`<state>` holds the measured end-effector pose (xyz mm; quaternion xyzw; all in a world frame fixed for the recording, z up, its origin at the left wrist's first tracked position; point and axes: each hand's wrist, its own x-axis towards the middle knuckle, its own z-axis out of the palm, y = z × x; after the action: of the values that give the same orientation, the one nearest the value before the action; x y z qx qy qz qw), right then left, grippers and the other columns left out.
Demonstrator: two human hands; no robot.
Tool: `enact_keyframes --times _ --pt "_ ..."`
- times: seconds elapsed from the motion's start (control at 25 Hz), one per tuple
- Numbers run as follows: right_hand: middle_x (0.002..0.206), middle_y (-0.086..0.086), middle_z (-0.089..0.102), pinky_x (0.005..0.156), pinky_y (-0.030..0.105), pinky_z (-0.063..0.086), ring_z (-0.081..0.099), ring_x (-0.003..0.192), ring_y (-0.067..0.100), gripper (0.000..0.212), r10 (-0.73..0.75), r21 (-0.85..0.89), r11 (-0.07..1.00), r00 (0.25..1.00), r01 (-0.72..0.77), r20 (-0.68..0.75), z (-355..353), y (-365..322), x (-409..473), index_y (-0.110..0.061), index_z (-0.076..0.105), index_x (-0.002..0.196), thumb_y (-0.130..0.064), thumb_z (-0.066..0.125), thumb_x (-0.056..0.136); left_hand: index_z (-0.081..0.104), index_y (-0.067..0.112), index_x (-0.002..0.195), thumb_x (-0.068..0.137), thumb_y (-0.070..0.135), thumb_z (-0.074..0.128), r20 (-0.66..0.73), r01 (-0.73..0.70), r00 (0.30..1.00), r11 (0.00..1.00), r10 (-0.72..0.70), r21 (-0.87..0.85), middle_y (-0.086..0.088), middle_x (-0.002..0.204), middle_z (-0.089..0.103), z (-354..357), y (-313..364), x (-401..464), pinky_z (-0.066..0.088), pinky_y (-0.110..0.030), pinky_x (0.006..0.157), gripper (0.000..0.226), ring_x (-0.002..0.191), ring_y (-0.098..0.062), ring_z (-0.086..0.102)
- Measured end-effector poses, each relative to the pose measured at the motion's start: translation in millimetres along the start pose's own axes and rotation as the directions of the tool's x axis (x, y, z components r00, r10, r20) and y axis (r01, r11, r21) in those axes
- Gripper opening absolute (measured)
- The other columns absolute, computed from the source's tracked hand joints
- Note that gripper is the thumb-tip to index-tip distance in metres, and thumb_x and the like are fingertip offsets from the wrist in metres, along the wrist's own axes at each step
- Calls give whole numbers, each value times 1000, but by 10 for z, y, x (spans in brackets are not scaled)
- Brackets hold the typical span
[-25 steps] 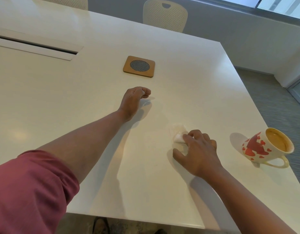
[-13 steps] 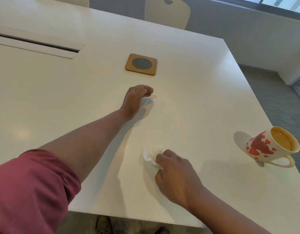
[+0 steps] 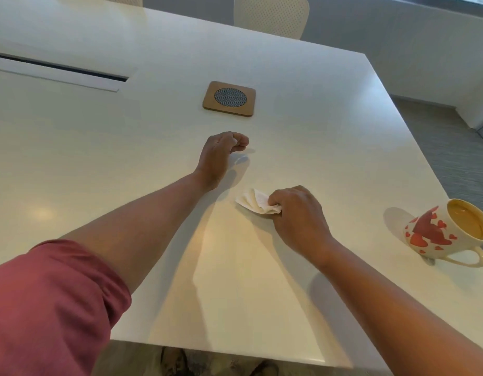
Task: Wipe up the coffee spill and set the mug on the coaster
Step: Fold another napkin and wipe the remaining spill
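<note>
My right hand (image 3: pixel 297 213) pinches a crumpled white tissue (image 3: pixel 255 202) against the white table (image 3: pixel 302 123), near its middle. My left hand (image 3: pixel 220 156) rests on the table just behind it, fingers curled with nothing in them. A cream mug with red hearts (image 3: pixel 435 234), holding coffee, stands near the right edge, handle toward me. The square wooden coaster with a dark mesh centre (image 3: pixel 230 98) lies farther back, beyond my left hand. No coffee stain shows on the table surface.
A long cable slot (image 3: pixel 58 67) runs across the table at the far left. A perforated cream chair back (image 3: pixel 271 14) stands behind the far edge. Grey carpet (image 3: pixel 452 158) lies to the right, and my shoes (image 3: pixel 175 362) show below the near edge.
My right hand swept the tissue toward me and left, then back away to the table's middle. My left hand and the mug stayed where they were.
</note>
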<state>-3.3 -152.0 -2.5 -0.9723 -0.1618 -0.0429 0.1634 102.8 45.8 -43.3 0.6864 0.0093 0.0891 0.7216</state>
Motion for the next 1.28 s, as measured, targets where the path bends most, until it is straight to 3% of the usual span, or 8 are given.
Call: enact_keyframes --times 0.24,0.48,0.6,0.76,0.92,1.0,1.12,1.28 --pt "110 -6 77 81 28 48 64 89 30 47 -247 175 955 969 239 24 241 -273 -170 -23 80 107 8 59 78 76 2 103 84 22 43 16 11 1000 1000 -11 19 -15 108 76 -12 -2 -7 54 -34 97 44 104 -24 69" --pt "110 -12 75 86 26 47 61 95 20 42 -357 332 911 868 243 344 47 -178 -466 -23 82 97 -3 65 64 79 7 102 85 20 44 -6 45 999 994 -45 96 -7 106 78 -11 21 -18 54 -31 95 41 104 -21 70" --pt "100 -12 76 89 22 51 67 96 8 39 -268 404 909 884 100 383 -103 33 -449 -27 82 90 -9 62 61 79 13 101 89 14 47 -2 54 998 978 -55 201 4 103 77 18 19 -41 53 -27 92 35 100 -12 69" --pt "106 -14 72 86 2 40 64 104 4 55 152 424 892 987 -157 45 -128 401 -204 -26 80 103 12 51 76 76 15 113 95 11 56 88 -32 996 882 -11 470 4 114 74 46 0 -60 49 -26 100 27 110 -12 66" --pt "125 0 70 96 27 45 61 116 26 62 270 242 938 961 -247 -67 -47 619 -17 -14 74 121 17 41 78 75 13 115 97 13 56 306 -294 948 593 83 749 -2 128 71 -116 17 -101 49 -37 102 27 122 -23 62" --pt "99 -4 71 79 38 52 61 99 34 55 236 174 960 969 -220 -76 -7 633 47 -18 74 100 18 40 76 74 15 116 97 17 55 362 -381 924 412 127 828 -1 128 71 -296 33 -121 50 -42 99 27 121 -26 62" --pt "77 -4 51 65 34 34 53 85 37 39 223 37 974 975 -223 -12 74 597 239 -20 56 80 14 38 72 75 15 116 96 14 54 363 -394 919 319 155 862 -1 125 71 -563 33 -84 53 -42 92 29 114 -29 63" --pt "137 20 55 104 45 40 43 133 39 38 297 -88 953 949 -288 103 245 527 744 2 58 124 -19 39 98 76 10 104 93 8 52 243 -299 952 408 184 863 -1 120 72 -664 -18 -66 49 -40 94 26 110 -29 61"
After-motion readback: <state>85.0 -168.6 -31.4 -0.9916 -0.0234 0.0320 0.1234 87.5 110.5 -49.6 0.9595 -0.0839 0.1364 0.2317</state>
